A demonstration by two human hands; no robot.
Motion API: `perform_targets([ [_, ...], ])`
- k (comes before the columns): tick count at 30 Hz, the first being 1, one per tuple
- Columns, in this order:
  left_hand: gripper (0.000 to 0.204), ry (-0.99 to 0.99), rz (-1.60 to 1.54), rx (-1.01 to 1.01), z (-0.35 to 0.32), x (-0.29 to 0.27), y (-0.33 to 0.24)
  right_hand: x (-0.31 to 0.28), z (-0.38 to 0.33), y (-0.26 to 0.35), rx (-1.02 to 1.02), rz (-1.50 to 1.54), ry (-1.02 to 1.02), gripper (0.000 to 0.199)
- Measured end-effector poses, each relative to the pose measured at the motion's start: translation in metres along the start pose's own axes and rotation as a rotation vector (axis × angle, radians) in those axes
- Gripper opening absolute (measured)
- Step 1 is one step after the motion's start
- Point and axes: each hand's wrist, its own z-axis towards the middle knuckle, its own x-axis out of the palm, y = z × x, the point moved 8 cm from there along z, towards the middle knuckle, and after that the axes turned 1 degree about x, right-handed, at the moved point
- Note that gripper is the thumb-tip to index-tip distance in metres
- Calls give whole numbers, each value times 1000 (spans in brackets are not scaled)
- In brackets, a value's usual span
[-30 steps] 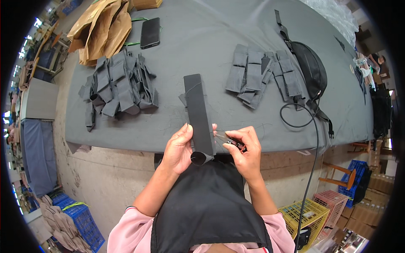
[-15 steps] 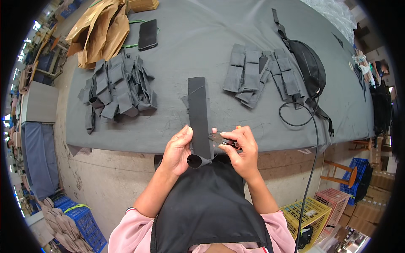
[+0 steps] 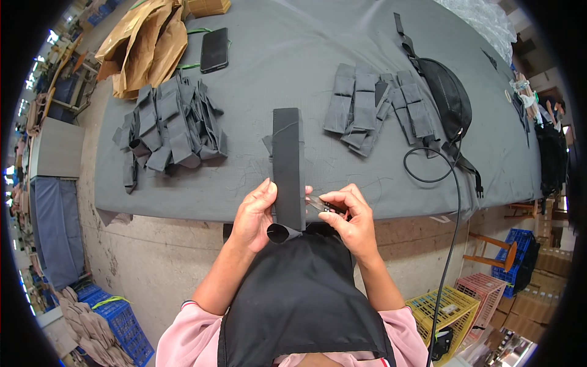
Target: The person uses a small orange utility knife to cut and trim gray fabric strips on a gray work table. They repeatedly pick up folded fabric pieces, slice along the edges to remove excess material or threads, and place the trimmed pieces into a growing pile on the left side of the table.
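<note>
My left hand grips the lower part of a long dark grey fabric strip, thumb on its left edge and fingers behind it. The strip's near end curls into an open loop just over the table's front edge. Loose thread lies across its upper part. In my right hand is a pair of thread snips with dark handles, the metal blades pointing at the strip's right edge. A fingertip of the left hand shows at that edge, beside the blades. Whether the blades touch thread is too small to tell.
Grey fabric pieces lie heaped at the left and in a smaller pile at the right. Beyond are a phone and a brown paper bag. A black waist bag and a looped black cable lie at the right.
The strip has turned slightly and its far end has shifted a little away from me. The snips have tilted, their blades now angled more along the strip's right edge. Both hands keep their hold.
</note>
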Motion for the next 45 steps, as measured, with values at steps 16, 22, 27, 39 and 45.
perform_targets([
  [16,38,-53,30,-14,3,-7,4,-1,-5,12,-124,-105,-59,26],
  [22,34,-34,61,-9,2,-2,1,2,-2,-3,54,67,4,25],
  [27,34,-44,120,1,1,-3,-1,8,-2,-21,129,257,35,24],
  [39,32,-58,74,-21,-2,-2,2,3,-13,35,-426,-500,-159,28],
  [45,28,-48,51,-62,-3,-6,6,5,-19,46,-530,-627,-183,27],
])
